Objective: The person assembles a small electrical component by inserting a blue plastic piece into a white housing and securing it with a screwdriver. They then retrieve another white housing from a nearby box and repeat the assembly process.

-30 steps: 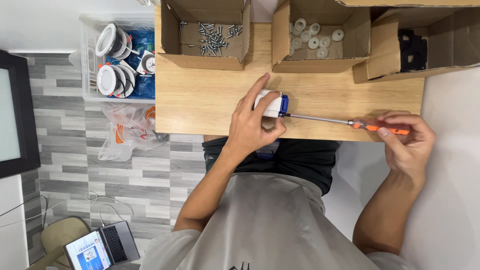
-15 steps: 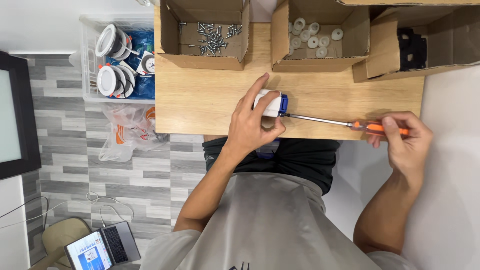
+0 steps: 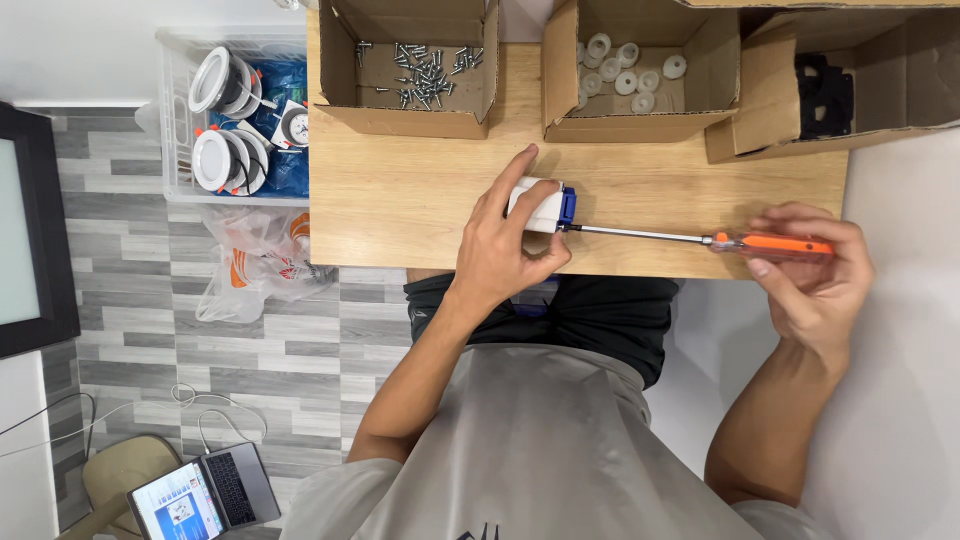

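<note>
Wooden table point(image 3: 400, 200) over grey plank floor point(image 3: 200, 370).

Left hand point(image 3: 505, 245) lies palm-down, fingers curled in a clamp, forearm angled up from the lower left — right hand point(image 3: 815, 280) sits far out to the side, fingertips pinched together, wrist bent, forearm rising steeply

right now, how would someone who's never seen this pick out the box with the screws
Start at the wooden table and look along its far edge, where open cardboard boxes stand in a row. The screw box is the leftmost, beside the clear bin of round white fittings. It alone holds loose metal screws; its neighbour holds small white rings.
</note>
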